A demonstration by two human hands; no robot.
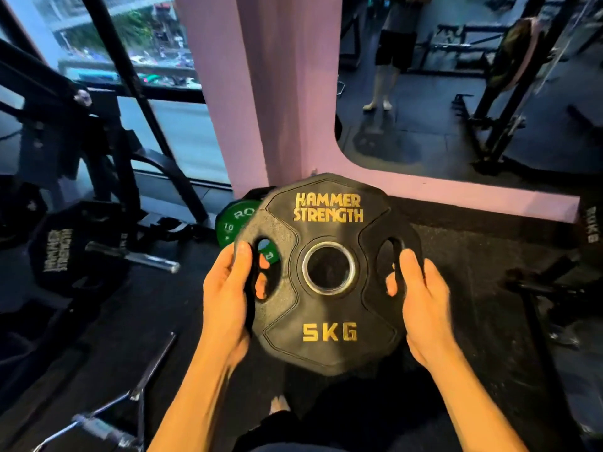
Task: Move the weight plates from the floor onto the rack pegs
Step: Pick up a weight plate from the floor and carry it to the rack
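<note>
Black rubber 5 kg plate point(329, 275) fills the frame's centre, its side slots gripped by curled fingers of left hand point(228, 296) and right hand point(421, 300).

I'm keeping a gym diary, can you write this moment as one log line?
step: carrying | held: 5 kg plate | left hand: grips left slot | right hand: grips right slot | peg: not reached
</note>
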